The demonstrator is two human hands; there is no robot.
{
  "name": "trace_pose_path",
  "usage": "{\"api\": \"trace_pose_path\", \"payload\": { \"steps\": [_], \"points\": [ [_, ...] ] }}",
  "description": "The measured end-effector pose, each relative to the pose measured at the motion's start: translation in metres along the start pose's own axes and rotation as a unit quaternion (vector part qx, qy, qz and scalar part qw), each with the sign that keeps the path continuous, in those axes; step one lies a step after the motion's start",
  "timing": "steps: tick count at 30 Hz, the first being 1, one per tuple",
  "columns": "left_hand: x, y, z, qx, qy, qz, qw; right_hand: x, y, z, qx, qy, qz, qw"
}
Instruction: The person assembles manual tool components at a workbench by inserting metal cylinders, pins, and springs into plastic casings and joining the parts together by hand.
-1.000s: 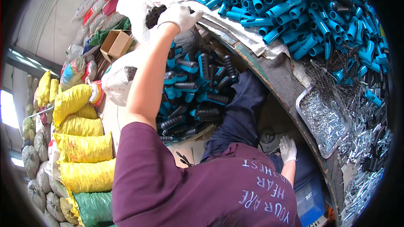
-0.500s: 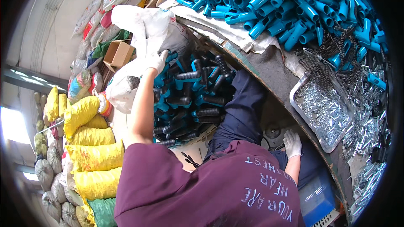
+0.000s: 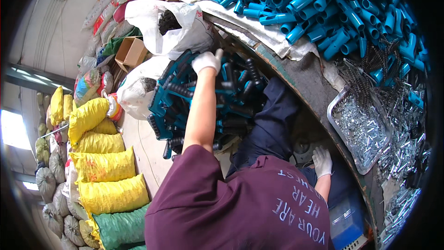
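My left hand (image 3: 206, 61), in a white glove, is on the far part of a heap of teal handles with ribbed black grips (image 3: 178, 90). Its thumb stands out to the right, while the other fingers are mostly hidden, so whether they hold a handle is unclear. A white sack (image 3: 193, 28) with dark pieces in its mouth stands just beyond this hand. My right hand (image 3: 322, 161), also gloved, is low at the right beside my leg, under the bench edge. Its fingers are stretched out and nothing shows in them.
A curved bench edge (image 3: 296, 88) runs along my right. Teal plastic housings (image 3: 319, 9) are piled on it, with springs (image 3: 363, 71), a metal-rimmed tray (image 3: 334, 120) and small metal pins. Another white bag (image 3: 134, 95), a cardboard box (image 3: 130, 52) and yellow sacks (image 3: 104, 162) stand left.
My left hand has left the white sack and moved right and nearer, onto the handles. The sack's mouth now gapes. Some handles have shifted left. My right hand stays about where it was.
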State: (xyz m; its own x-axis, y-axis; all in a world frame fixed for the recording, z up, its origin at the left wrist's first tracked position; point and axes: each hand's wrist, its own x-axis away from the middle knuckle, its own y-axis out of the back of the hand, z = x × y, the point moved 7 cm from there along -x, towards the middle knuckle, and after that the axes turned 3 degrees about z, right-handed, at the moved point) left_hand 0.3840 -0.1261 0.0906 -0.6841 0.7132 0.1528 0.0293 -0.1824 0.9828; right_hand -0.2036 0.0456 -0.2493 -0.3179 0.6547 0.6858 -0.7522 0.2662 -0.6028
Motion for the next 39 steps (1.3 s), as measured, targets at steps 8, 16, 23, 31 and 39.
{"api": "trace_pose_path", "payload": {
  "steps": [8, 16, 23, 31, 39],
  "points": [
    [-0.022, -0.016, 0.092, 0.023, 0.115, -0.064, 0.991, 0.006, -0.008, 0.000, 0.000, -0.012, -0.021, 1.000],
    [0.033, 0.008, 0.060, 0.018, -0.021, -0.073, 0.997, -0.036, 0.045, -0.014, 0.162, 0.085, 0.115, 0.976],
    [-0.007, 0.022, 0.239, 0.298, 0.039, -0.089, 0.950, -0.006, -0.023, 0.001, -0.001, -0.069, -0.062, 0.996],
    [0.106, -0.004, 0.116, 0.220, -0.087, 0.107, 0.966, 0.007, -0.030, 0.004, 0.007, -0.048, -0.078, 0.996],
    [-0.013, -0.016, 0.191, 0.133, 0.136, -0.062, 0.980, 0.001, -0.018, 0.003, 0.020, -0.076, -0.078, 0.994]
  ]
}}
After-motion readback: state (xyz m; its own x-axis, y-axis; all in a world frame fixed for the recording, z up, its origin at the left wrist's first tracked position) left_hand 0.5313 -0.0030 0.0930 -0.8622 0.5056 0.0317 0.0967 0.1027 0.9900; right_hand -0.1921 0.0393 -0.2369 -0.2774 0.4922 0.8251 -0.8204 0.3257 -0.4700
